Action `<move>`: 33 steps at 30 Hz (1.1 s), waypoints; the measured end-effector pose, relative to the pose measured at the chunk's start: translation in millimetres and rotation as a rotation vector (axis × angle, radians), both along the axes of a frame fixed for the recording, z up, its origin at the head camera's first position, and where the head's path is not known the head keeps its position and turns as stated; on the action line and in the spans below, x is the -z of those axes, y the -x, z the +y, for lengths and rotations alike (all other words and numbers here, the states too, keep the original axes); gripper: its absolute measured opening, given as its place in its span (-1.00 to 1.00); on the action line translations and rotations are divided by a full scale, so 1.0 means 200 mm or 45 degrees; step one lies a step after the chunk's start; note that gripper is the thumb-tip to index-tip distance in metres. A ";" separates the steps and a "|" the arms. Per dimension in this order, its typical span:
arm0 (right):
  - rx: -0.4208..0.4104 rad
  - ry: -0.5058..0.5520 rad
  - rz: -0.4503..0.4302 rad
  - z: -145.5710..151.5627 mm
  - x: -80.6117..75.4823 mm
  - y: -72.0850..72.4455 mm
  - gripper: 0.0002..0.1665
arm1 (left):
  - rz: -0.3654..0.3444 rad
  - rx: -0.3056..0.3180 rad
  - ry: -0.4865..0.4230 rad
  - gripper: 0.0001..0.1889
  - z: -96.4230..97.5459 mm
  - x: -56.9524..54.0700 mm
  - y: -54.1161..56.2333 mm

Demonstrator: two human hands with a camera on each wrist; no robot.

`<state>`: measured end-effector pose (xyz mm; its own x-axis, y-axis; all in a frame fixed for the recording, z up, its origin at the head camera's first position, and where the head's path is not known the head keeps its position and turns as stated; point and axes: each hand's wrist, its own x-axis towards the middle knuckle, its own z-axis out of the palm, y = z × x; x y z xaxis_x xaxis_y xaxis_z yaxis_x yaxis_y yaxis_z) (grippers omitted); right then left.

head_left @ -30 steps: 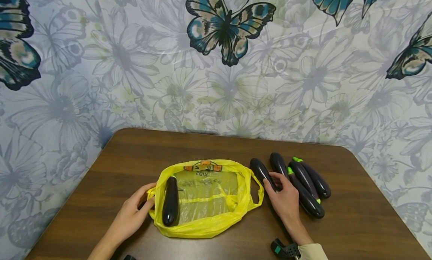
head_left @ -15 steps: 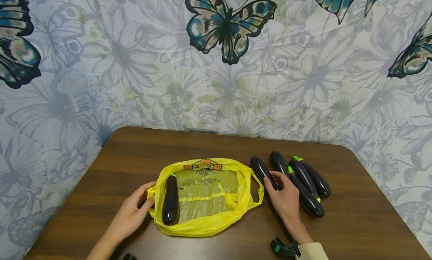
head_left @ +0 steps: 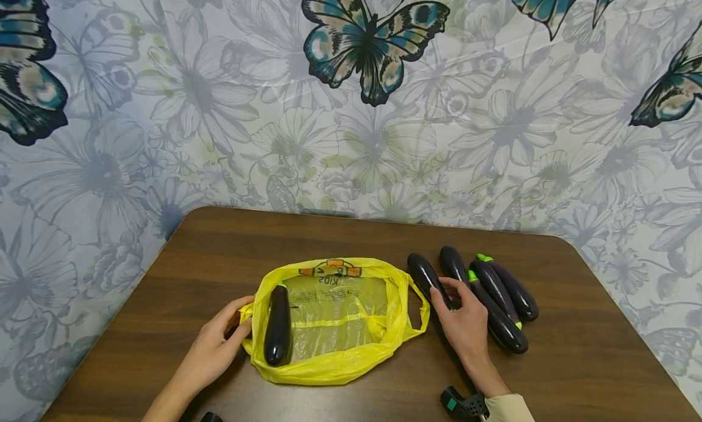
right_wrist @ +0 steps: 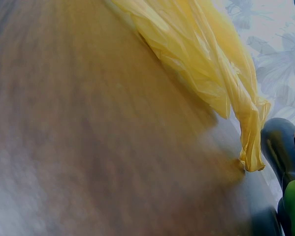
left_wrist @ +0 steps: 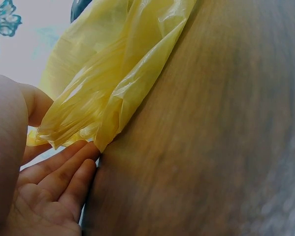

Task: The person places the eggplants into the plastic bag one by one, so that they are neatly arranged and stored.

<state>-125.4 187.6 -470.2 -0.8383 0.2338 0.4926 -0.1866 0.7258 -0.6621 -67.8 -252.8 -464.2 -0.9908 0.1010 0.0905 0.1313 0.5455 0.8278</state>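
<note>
A yellow plastic bag point(head_left: 334, 373) lies spread open on the table, with one dark eggplant point(head_left: 278, 327) inside at its left side. My left hand point(head_left: 216, 343) is at the bag's left end, its thumb and fingers pinching the gathered plastic. In the left wrist view the bunched yellow bag point(left_wrist: 103, 83) runs between thumb and fingers. To the right of the bag, my right hand point(head_left: 462, 318) holds a glossy eggplant point(head_left: 423, 274) by its near part. Beside that hand lie several more eggplants point(head_left: 496, 288), some with green caps. The right wrist view barely catches the right hand.
The brown wooden table point(head_left: 219, 251) has rounded far corners. Its far edge meets a wall covering point(head_left: 351, 184) with butterflies and flowers. A black device point(head_left: 463, 404) is strapped at the right wrist. The bag's right handle loop point(head_left: 421, 315) lies close to the held eggplant.
</note>
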 end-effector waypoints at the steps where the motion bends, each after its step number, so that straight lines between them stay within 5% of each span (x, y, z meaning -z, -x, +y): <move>1: -0.002 0.000 0.005 0.00 0.00 0.00 -0.68 | 0.001 -0.001 0.000 -0.57 0.00 0.00 0.00; 33: -0.137 0.088 0.214 -0.01 0.00 -0.01 -0.67 | -0.027 -0.011 -0.007 -0.57 0.00 0.00 0.00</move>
<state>-123.4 185.3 -470.5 -0.7679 0.1851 0.6132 -0.3726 0.6495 -0.6627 -67.6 -252.4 -464.1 -0.9933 0.0920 0.0700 0.1089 0.5419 0.8334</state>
